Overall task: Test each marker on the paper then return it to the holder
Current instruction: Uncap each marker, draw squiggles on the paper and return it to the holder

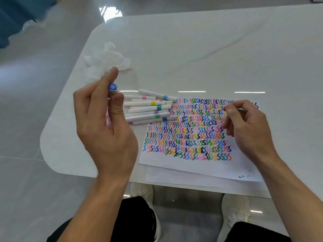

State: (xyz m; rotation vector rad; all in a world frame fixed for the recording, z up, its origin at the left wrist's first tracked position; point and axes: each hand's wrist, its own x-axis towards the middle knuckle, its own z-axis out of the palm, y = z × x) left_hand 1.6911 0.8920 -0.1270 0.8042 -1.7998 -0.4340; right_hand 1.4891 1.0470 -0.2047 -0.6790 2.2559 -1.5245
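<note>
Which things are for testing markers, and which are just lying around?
For the job:
blue-ended white marker in the left hand
pile of white markers with coloured bands
squiggle-covered white paper

Just lying about:
crumpled white wad
plain white sheet underneath

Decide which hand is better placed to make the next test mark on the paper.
Right. The right hand is over the paper, its grip pinching a thin object; the left hand is left of the paper, holding a blue-ended piece.
</note>
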